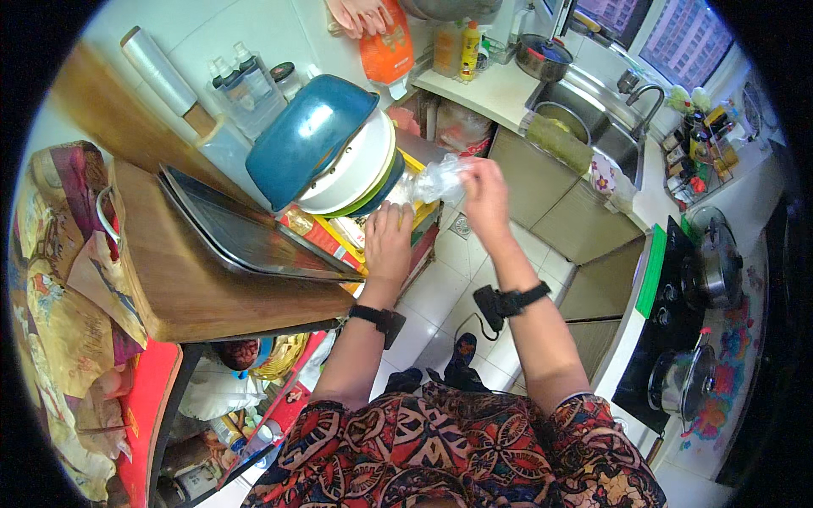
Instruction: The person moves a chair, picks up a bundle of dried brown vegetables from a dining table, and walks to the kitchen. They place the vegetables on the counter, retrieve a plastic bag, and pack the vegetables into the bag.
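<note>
My right hand [486,193] grips the end of a clear plastic bag [439,179], pulled out beside the shelf top. My left hand [389,238] rests with its fingers over the front of a yellow-rimmed tray [427,219]; whether it pinches anything there cannot be told. Just behind the left hand stand nested basins and bowls: a blue basin [311,136], a white colander [352,168] and a green-rimmed bowl [365,202]. What lies under the left fingers is hidden.
Dark trays [241,235] lean beside a wooden board [222,311] at left. A roll of plastic film [159,70] stands behind. The sink [619,133] holds a pot [562,120]. On the right are a black stove [654,368] and a lidded pot [679,381].
</note>
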Available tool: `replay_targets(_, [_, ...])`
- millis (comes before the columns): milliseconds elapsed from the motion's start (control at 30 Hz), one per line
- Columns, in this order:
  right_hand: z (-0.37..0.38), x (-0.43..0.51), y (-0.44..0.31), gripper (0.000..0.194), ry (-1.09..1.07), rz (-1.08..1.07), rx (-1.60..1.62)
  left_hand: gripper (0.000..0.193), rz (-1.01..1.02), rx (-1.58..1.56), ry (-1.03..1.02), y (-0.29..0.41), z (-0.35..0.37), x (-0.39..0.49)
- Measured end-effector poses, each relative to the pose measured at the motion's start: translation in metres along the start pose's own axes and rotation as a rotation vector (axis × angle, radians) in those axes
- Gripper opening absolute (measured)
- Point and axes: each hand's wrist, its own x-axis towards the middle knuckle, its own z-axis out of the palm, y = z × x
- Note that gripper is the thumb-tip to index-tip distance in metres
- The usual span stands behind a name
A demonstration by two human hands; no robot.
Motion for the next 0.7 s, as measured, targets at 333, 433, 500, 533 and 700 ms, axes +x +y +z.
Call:
replay_targets(333, [-0.161,-0.117,-0.069,0.008,0.269,0.519,0.606,0.047,-0.074,-0.297,0.118,0.039,-0.013,0.026])
replay_targets(433, [-0.176,-0.174,-0.085,0.008,0.339,0.435,0.194,0.054,0.112,-1.166,-0.18,0.1,-0.045,-0.002])
replay_targets(500, [-0.174,-0.215,-0.1,0.01,0.397,0.427,-0.097,0.043,-0.045,-1.739,-0.715,0.142,-0.066,-0.041])
replay_targets(533, [-0.173,-0.235,-0.109,0.012,0.461,0.349,-0.092,0.038,-0.017,-1.785,-0.919,0.153,-0.073,-0.056])
replay_targets(700, [-0.195,-0.321,-0.155,0.008,0.885,0.559,-0.148,0.013,-0.316,-1.992,-1.224,0.179,-0.088,-0.1])
